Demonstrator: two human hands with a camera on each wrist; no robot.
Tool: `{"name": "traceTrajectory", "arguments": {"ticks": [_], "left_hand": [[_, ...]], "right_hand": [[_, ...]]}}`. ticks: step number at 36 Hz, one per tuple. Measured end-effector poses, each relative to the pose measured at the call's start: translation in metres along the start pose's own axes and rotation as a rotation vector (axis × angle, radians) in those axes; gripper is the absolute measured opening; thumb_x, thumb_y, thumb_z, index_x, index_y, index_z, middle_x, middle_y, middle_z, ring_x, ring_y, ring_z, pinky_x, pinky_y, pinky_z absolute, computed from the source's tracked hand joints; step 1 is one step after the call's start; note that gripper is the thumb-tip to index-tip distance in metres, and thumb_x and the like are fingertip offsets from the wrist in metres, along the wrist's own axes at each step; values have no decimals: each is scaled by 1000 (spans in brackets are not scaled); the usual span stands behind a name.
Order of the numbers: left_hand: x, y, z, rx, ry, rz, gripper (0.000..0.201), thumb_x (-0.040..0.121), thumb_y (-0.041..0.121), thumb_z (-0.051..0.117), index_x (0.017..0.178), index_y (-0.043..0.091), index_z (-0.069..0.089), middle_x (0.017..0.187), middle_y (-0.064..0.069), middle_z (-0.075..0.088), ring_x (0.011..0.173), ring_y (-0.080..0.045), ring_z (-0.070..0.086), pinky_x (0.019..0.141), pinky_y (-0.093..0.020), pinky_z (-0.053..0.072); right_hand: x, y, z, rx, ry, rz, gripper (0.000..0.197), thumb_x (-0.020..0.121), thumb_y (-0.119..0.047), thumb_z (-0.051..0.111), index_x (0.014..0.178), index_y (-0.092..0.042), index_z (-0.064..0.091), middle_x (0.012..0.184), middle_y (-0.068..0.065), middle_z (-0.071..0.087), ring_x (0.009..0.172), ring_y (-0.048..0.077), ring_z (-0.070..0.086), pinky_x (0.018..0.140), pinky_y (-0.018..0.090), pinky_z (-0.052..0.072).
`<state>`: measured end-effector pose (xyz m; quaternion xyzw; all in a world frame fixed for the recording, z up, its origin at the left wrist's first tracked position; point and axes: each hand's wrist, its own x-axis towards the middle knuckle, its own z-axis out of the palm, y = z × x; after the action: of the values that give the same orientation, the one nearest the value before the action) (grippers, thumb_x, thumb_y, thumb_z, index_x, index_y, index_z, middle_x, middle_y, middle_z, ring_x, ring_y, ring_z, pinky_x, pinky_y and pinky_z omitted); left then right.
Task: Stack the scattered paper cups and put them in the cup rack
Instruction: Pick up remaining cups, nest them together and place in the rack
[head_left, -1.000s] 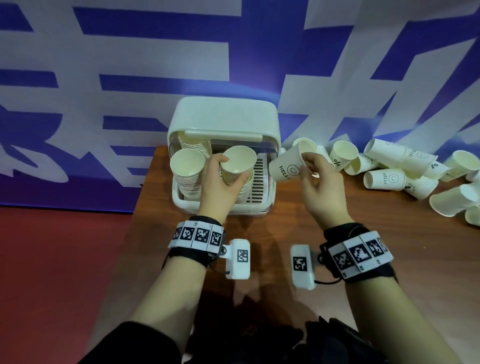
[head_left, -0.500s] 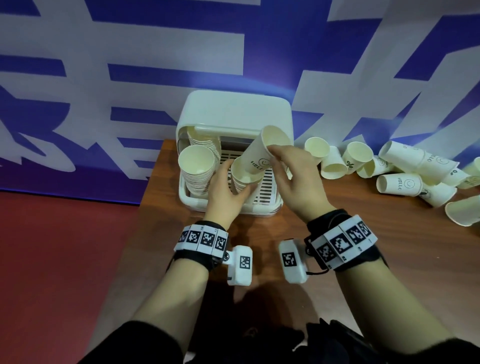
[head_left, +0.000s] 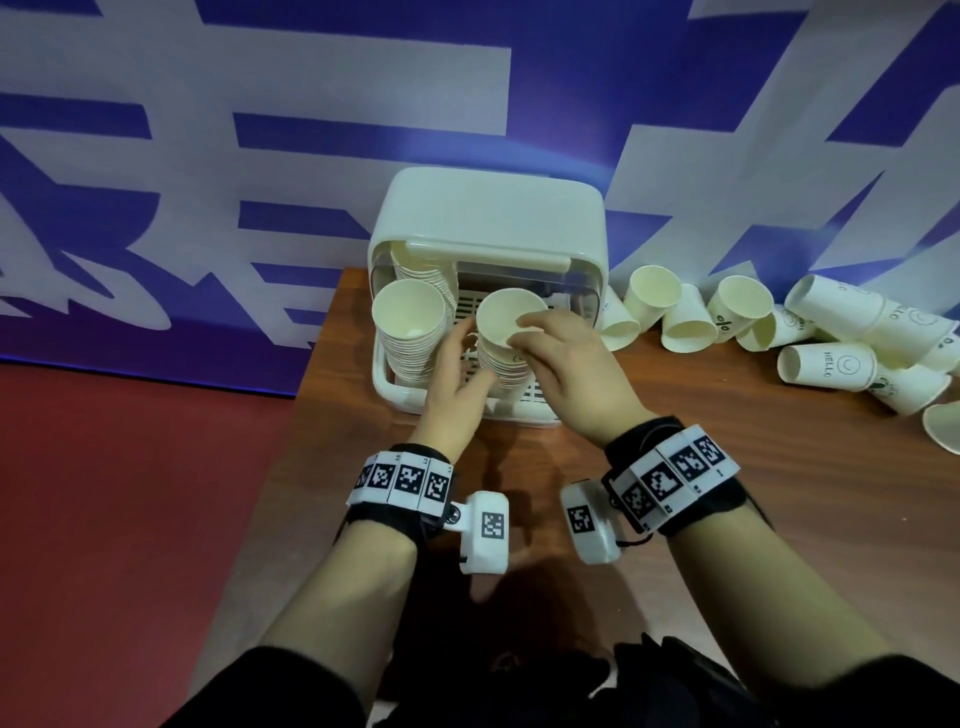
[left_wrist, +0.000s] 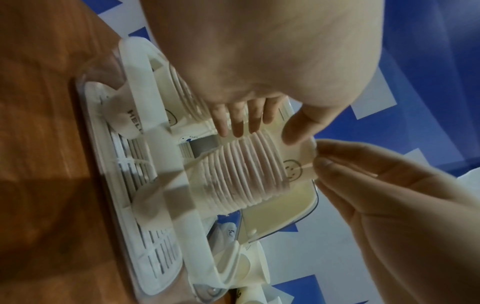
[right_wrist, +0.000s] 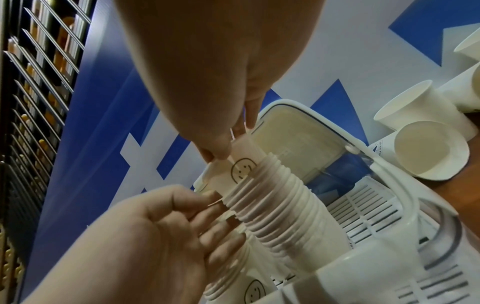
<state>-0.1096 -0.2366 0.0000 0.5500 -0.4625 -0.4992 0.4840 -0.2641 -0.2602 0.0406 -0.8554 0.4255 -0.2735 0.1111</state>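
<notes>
A white cup rack (head_left: 488, 218) with its lid up stands at the back of the table. Inside it a tall cup stack (head_left: 410, 338) stands at the left and a second cup stack (left_wrist: 241, 176) in the middle. My left hand (head_left: 475, 358) grips the middle stack from its left side, fingers (left_wrist: 241, 121) across the rims. A smiley-face paper cup (right_wrist: 244, 166) sits nested upright in the top of that stack. My right hand (head_left: 524, 332) pinches this cup's rim between thumb and fingertips (right_wrist: 221, 150).
Several loose paper cups (head_left: 826, 364) lie scattered on the wooden table (head_left: 675, 493) to the right of the rack. A blue-and-white banner (head_left: 311, 104) hangs close behind. The table's left edge drops to a red floor (head_left: 130, 519).
My right hand carried the smiley cup leftward from beside the rack, tilted it over the middle stack, and it now sits nested upright on top. My left hand stayed on the stack.
</notes>
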Motion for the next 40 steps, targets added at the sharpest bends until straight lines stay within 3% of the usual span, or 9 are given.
{"name": "traceTrajectory", "arguments": {"ticks": [3, 6, 11, 16, 20, 26, 31, 36, 40], "left_hand": [[5, 1, 1, -52, 45, -16, 48, 89, 33, 52, 136, 32, 44, 136, 3, 51, 122, -13, 51, 86, -18, 47], [8, 6, 1, 38, 83, 43, 36, 101, 25, 43, 136, 20, 45, 135, 2, 50, 123, -9, 46, 78, 1, 39], [12, 6, 2, 131, 94, 68, 35, 102, 22, 42, 137, 18, 44, 136, 1, 49, 128, -11, 42, 106, -22, 33], [12, 5, 2, 186, 87, 74, 39, 102, 21, 42, 141, 17, 41, 143, 1, 44, 130, -6, 37, 104, -16, 27], [11, 4, 3, 208, 61, 80, 38, 102, 19, 40, 140, 17, 42, 140, 1, 46, 124, -1, 38, 94, -4, 29], [10, 8, 3, 241, 45, 42, 40, 103, 22, 37, 142, 16, 39, 144, -2, 43, 130, -7, 37, 101, -16, 26], [6, 15, 5, 278, 64, 6, 41, 103, 23, 37, 143, 14, 37, 145, -4, 41, 133, -12, 36, 106, -22, 26], [-1, 20, 5, 350, 70, 15, 45, 100, 30, 43, 142, 14, 37, 143, -7, 44, 133, -20, 41, 112, -46, 33], [-10, 29, 9, 446, 102, 65, 50, 99, 30, 44, 145, 14, 32, 148, -7, 39, 138, -20, 33, 116, -42, 27]], "right_hand": [[-2, 2, 3, -5, -5, 2, 27, 91, -17, 48, 99, -3, 70, 125, 23, 57, 117, 43, 51, 99, 54, 40], [-3, 5, 6, -2, -24, 75, 28, 91, -20, 50, 110, -5, 66, 140, 22, 46, 130, 40, 41, 108, 52, 29], [-4, 8, 10, 36, -86, 217, 43, 96, -30, 47, 132, -7, 49, 150, 17, 33, 140, 29, 30, 113, 54, 22], [-8, 7, 10, 101, -97, 309, 50, 97, -32, 49, 141, -10, 39, 151, 10, 33, 142, 19, 26, 115, 50, 20], [-9, 5, 8, 123, -105, 355, 52, 97, -34, 49, 142, -12, 37, 152, 4, 32, 141, 17, 28, 114, 46, 21], [-8, 3, 7, 132, -139, 394, 52, 97, -35, 48, 143, -15, 35, 155, 2, 28, 139, 19, 31, 113, 47, 24], [-11, 8, 7, 133, -147, 381, 60, 95, -42, 48, 147, -18, 28, 156, 6, 24, 144, 21, 22, 114, 52, 21], [-19, 11, -2, 123, -131, 374, 60, 94, -51, 42, 146, -23, 29, 155, 6, 26, 144, 23, 22, 112, 53, 25], [-29, 7, -18, 98, -122, 375, 59, 97, -40, 46, 147, -15, 30, 156, 8, 24, 144, 21, 20, 114, 49, 23]]}}
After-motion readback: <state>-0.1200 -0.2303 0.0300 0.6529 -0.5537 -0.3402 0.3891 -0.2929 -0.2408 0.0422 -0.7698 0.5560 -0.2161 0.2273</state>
